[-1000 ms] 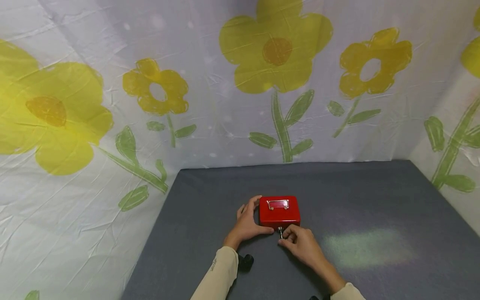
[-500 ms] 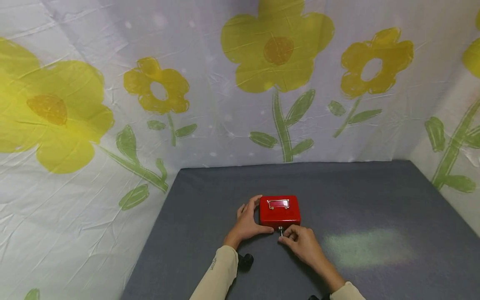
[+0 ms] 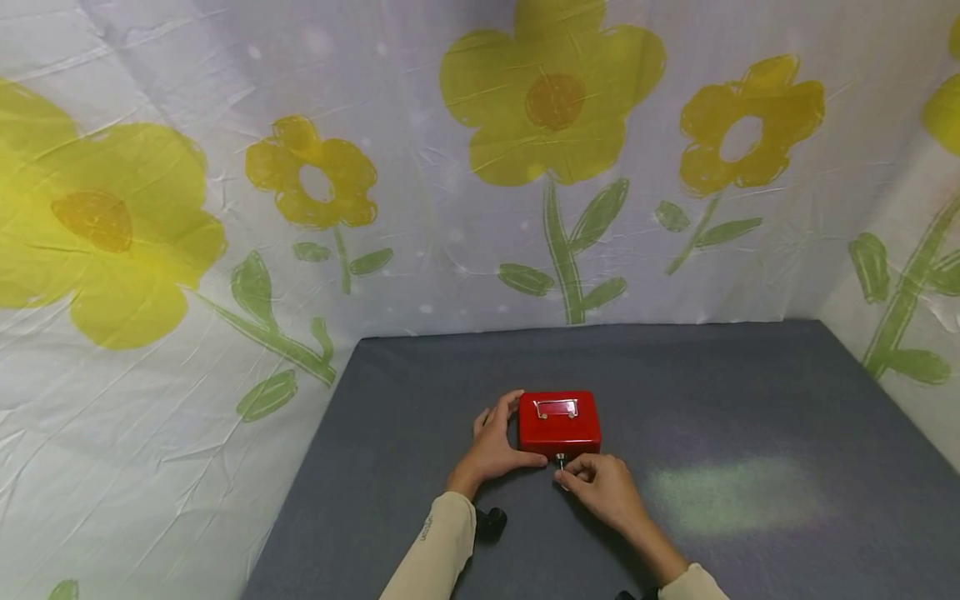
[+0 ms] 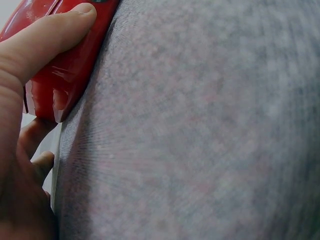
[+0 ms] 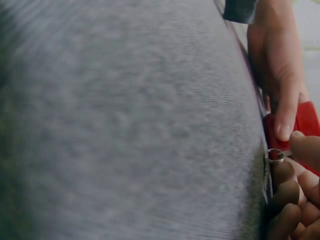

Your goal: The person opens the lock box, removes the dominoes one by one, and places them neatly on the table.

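A small red cash box (image 3: 558,435) with a wire handle on its lid sits closed on the dark grey table. My left hand (image 3: 491,452) grips it at the left: the thumb (image 4: 65,31) lies along the front face and the fingers reach round the side. At the front lock, my right hand (image 3: 603,490) pinches a small metal key (image 3: 562,463) between thumb and forefinger. A thin key ring (image 5: 275,156) hangs by those fingers in the right wrist view. How deep the key sits in the lock is hidden.
The grey tabletop (image 3: 712,400) runs out on both sides of the box, with a pale patch of light at the right. A white cloth (image 3: 420,267) printed with yellow flowers hangs behind and beside the table. A black wrist device (image 3: 492,526) sits by the left sleeve.
My right fingers have shifted very slightly at the key. The left hand and the cash box stay in place.
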`<act>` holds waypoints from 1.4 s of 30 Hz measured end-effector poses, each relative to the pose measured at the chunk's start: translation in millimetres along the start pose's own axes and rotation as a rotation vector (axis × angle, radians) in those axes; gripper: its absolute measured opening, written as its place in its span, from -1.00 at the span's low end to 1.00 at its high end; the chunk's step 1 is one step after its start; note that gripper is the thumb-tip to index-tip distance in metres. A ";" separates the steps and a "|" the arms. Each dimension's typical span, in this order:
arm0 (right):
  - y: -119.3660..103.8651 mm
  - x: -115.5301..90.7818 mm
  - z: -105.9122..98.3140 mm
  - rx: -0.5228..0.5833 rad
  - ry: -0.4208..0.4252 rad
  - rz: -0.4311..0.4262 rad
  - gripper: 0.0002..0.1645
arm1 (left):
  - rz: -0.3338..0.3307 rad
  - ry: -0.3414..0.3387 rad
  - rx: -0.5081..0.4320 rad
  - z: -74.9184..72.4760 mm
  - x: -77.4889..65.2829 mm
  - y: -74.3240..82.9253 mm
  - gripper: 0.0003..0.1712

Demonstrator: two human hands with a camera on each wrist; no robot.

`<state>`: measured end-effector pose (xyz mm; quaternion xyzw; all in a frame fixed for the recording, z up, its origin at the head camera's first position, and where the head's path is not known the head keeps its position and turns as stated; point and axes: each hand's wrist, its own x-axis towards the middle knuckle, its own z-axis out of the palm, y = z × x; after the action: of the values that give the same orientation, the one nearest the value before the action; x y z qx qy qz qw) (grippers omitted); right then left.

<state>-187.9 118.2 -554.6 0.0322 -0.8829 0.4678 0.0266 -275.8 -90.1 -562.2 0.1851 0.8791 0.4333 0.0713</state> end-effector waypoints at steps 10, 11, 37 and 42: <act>0.0 -2.0 0.8 0.000 0.044 -0.039 -0.87 | -0.002 -0.004 0.002 0.3 0.9 -1.5 0.27; -0.3 -2.0 0.8 -0.002 0.045 -0.036 -0.87 | 0.000 -0.003 -0.001 0.3 0.9 -1.8 0.27; -4.3 0.0 -4.6 0.322 -0.130 0.219 -0.79 | -0.028 -0.014 -0.013 1.2 1.1 -3.2 0.26; -7.8 0.7 -7.6 0.344 -0.164 0.300 -0.78 | -0.011 -0.007 -0.027 0.7 1.0 -2.1 0.25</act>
<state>-187.8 120.1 -543.8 -0.0574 -0.7844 0.6057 -0.1206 -277.1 -90.4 -564.2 0.1807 0.8740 0.4440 0.0794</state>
